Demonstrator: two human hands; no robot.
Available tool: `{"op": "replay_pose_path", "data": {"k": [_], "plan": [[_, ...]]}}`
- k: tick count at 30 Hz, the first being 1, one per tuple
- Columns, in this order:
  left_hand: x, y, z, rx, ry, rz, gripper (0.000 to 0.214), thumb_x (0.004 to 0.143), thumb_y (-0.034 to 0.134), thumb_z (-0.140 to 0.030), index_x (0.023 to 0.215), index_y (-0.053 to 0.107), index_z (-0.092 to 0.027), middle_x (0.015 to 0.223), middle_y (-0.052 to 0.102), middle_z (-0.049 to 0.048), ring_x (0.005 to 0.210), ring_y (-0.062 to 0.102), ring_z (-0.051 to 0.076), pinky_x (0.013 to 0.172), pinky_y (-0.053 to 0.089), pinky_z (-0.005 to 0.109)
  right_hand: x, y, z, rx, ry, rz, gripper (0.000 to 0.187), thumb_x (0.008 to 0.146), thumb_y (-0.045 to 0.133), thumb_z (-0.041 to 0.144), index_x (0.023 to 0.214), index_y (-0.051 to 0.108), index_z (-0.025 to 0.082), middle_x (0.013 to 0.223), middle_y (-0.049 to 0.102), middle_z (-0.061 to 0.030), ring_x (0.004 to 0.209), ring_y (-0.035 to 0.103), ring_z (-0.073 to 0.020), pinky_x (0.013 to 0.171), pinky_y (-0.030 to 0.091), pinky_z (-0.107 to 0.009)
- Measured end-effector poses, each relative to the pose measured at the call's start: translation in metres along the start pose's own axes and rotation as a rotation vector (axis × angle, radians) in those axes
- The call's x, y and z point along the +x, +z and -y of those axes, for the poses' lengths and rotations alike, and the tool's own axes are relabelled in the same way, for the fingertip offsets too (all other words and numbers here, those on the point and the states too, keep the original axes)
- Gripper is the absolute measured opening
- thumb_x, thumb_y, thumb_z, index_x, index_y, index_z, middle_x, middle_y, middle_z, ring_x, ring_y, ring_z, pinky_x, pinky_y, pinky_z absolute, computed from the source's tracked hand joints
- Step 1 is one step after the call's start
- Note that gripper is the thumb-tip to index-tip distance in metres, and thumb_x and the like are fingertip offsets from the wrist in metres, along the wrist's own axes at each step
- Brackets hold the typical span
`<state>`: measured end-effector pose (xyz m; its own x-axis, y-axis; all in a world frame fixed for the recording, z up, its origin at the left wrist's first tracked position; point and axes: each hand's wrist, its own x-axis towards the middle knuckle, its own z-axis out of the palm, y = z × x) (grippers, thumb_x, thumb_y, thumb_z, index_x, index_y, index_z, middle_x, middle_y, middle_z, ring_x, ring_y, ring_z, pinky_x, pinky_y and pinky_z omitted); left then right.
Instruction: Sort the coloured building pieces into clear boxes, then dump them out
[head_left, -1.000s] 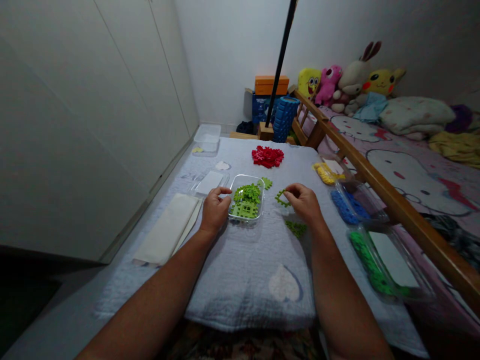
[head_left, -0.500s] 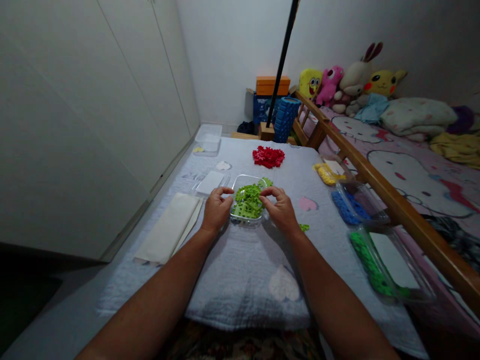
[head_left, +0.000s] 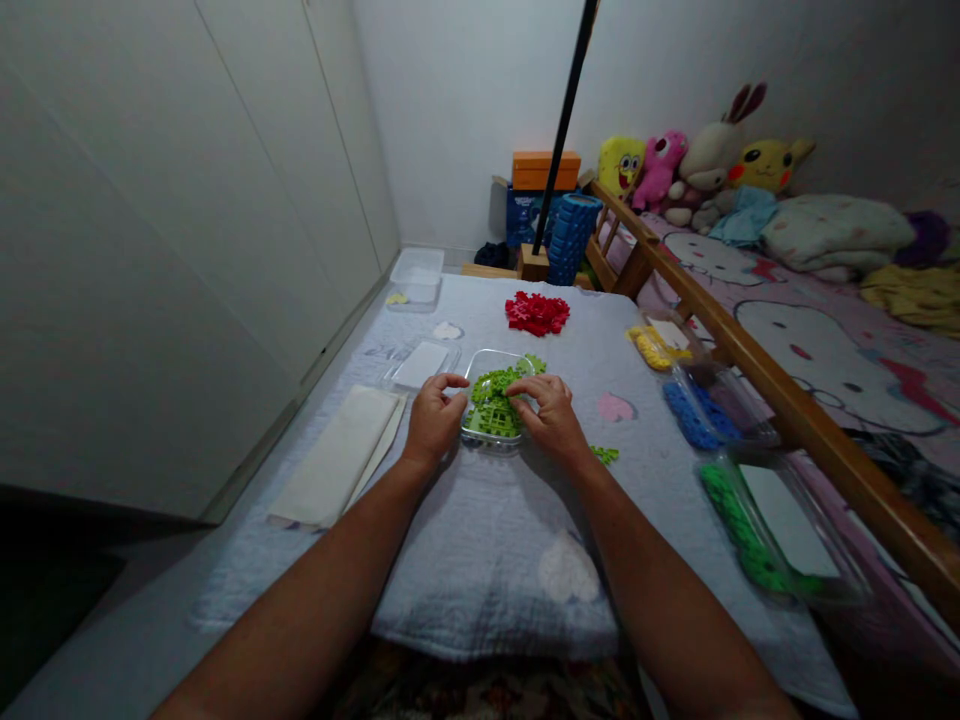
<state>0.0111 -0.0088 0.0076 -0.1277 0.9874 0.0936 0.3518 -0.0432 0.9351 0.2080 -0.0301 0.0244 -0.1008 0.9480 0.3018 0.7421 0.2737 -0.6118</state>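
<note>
A clear plastic box (head_left: 482, 361) full of light green toy pieces (head_left: 493, 400) sits on the pale blue quilt (head_left: 480, 540) in front of me. My left hand (head_left: 432, 422) grips the box's left rim, fingers curled. Over the box's right side, my right hand (head_left: 550, 416) has its fingers bent down onto the green pieces inside. Whether it pinches one is hidden. A loose green piece (head_left: 604, 455) lies on the quilt right of my right wrist, and another (head_left: 534, 362) lies behind the box.
A red pile of pieces (head_left: 536, 312) lies farther back. Clear boxes of yellow (head_left: 654, 347), blue (head_left: 690, 414) and dark green pieces (head_left: 746, 535) line the right, beside a wooden bed rail (head_left: 757, 375). White lids (head_left: 421, 364), folded paper (head_left: 337, 460) and an empty box (head_left: 415, 277) lie left.
My right hand carried a green piece from the quilt on the right over to the box and now presses down among the pieces. My left hand stayed on the rim.
</note>
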Motion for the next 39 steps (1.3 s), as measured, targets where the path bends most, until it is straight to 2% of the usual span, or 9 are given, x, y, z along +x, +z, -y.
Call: {"op": "replay_pose_path", "data": {"k": [5, 7, 12, 16, 20, 27, 32, 37, 39], "plan": [[0.001, 0.001, 0.002, 0.007, 0.012, -0.01, 0.029, 0.077, 0.057, -0.029, 0.099, 0.073, -0.019, 0.064, 0.051, -0.003, 0.055, 0.046, 0.015, 0.057, 0.038, 0.028, 0.002, -0.025, -0.023, 0.023, -0.028, -0.07, 0.02, 0.091, 0.06, 0.025, 0.104, 0.076, 0.025, 0.117, 0.076, -0.0083, 0.119, 0.06, -0.0279, 0.108, 0.04, -0.046], [0.001, 0.001, 0.003, 0.004, 0.013, -0.019, 0.029, 0.077, 0.056, -0.028, 0.098, 0.073, -0.019, 0.064, 0.05, -0.0032, 0.055, 0.046, 0.015, 0.057, 0.038, 0.028, 0.002, -0.04, -0.038, -0.008, 0.021, -0.049, 0.021, 0.088, 0.062, 0.026, 0.104, 0.075, 0.023, 0.114, 0.075, -0.009, 0.111, 0.063, -0.0268, 0.103, 0.044, -0.042], [0.001, 0.001, 0.003, -0.007, 0.005, -0.032, 0.029, 0.077, 0.055, -0.029, 0.098, 0.073, -0.019, 0.064, 0.049, -0.0037, 0.054, 0.045, 0.014, 0.056, 0.036, 0.027, -0.007, -0.073, -0.07, -0.199, 0.273, 0.214, 0.015, 0.084, 0.067, 0.023, 0.097, 0.074, 0.018, 0.098, 0.074, -0.0072, 0.087, 0.065, -0.0199, 0.079, 0.047, -0.03], [0.001, 0.0, 0.001, -0.005, 0.009, -0.033, 0.029, 0.077, 0.055, -0.029, 0.098, 0.073, -0.019, 0.064, 0.049, -0.0037, 0.055, 0.045, 0.014, 0.057, 0.035, 0.027, -0.022, -0.087, -0.077, -0.337, 0.261, 0.338, 0.017, 0.079, 0.078, 0.026, 0.093, 0.073, 0.018, 0.098, 0.072, -0.0078, 0.091, 0.065, -0.0212, 0.079, 0.046, -0.029], [0.001, 0.0, 0.001, 0.001, 0.007, -0.05, 0.03, 0.077, 0.056, -0.029, 0.099, 0.073, -0.018, 0.064, 0.05, -0.0033, 0.055, 0.046, 0.015, 0.057, 0.036, 0.027, -0.041, -0.087, -0.069, -0.394, 0.275, 0.396, 0.028, 0.073, 0.081, 0.024, 0.1, 0.072, 0.018, 0.102, 0.07, -0.0087, 0.093, 0.064, -0.0218, 0.079, 0.045, -0.029], [0.001, -0.002, -0.002, 0.011, -0.008, -0.044, 0.03, 0.075, 0.056, -0.028, 0.098, 0.072, -0.018, 0.066, 0.053, -0.0029, 0.055, 0.047, 0.015, 0.058, 0.037, 0.028, -0.053, -0.077, -0.053, -0.441, 0.241, 0.401, 0.014, 0.075, 0.068, 0.01, 0.087, 0.069, 0.019, 0.09, 0.067, -0.0066, 0.083, 0.057, -0.0196, 0.073, 0.037, -0.029], [0.001, -0.002, -0.002, -0.007, -0.02, -0.037, 0.031, 0.073, 0.056, -0.026, 0.098, 0.072, -0.018, 0.07, 0.057, -0.0016, 0.057, 0.049, 0.014, 0.059, 0.039, 0.028, -0.038, -0.082, -0.033, -0.301, 0.16, 0.393, 0.013, 0.078, 0.068, 0.011, 0.089, 0.066, 0.017, 0.091, 0.067, -0.0065, 0.084, 0.058, -0.0195, 0.075, 0.04, -0.029], [0.003, -0.001, 0.0, -0.08, -0.014, -0.034, 0.031, 0.072, 0.058, -0.025, 0.1, 0.069, -0.018, 0.084, 0.066, 0.0007, 0.061, 0.054, 0.013, 0.063, 0.044, 0.028, -0.01, -0.073, -0.002, -0.147, -0.073, 0.187, 0.02, 0.083, 0.068, 0.013, 0.102, 0.069, 0.019, 0.104, 0.068, -0.0076, 0.098, 0.061, -0.0221, 0.092, 0.046, -0.036], [0.004, 0.0, 0.001, -0.119, -0.006, -0.036, 0.031, 0.071, 0.059, -0.024, 0.101, 0.068, -0.019, 0.093, 0.069, 0.0022, 0.064, 0.056, 0.013, 0.065, 0.046, 0.028, 0.002, -0.063, 0.011, -0.128, -0.18, 0.161, 0.025, 0.083, 0.068, 0.01, 0.106, 0.07, 0.02, 0.111, 0.067, -0.0084, 0.106, 0.06, -0.0237, 0.099, 0.046, -0.039]]}}
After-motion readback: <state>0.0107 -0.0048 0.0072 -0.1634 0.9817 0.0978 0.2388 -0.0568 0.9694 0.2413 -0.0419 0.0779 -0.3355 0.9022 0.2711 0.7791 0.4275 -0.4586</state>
